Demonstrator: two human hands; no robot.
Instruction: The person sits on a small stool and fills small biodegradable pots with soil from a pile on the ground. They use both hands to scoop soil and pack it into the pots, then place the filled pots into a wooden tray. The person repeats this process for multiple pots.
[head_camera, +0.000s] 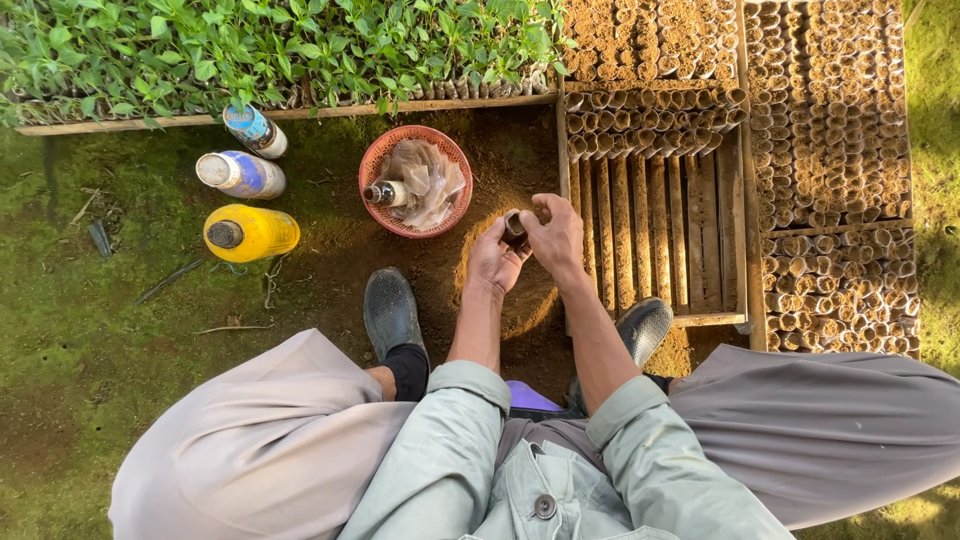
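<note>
My left hand (494, 260) and my right hand (553, 232) are together on a small dark seedling pot (515, 227), held above a pile of brown soil (520, 300) on the ground. Both sets of fingers curl around the pot. To the right lies a wooden slatted tray (650, 240), its far part filled with rows of small soil-filled pots (650, 125). My black shoes (390, 310) rest on either side of the soil pile.
A red plastic basket (373, 165) holds a plastic bag and a small brown bottle. Left of it lie two white bottles (240, 174) and a yellow one (250, 232). Green seedlings (260, 45) fill the far tray. More filled pots (835, 150) cover the right side.
</note>
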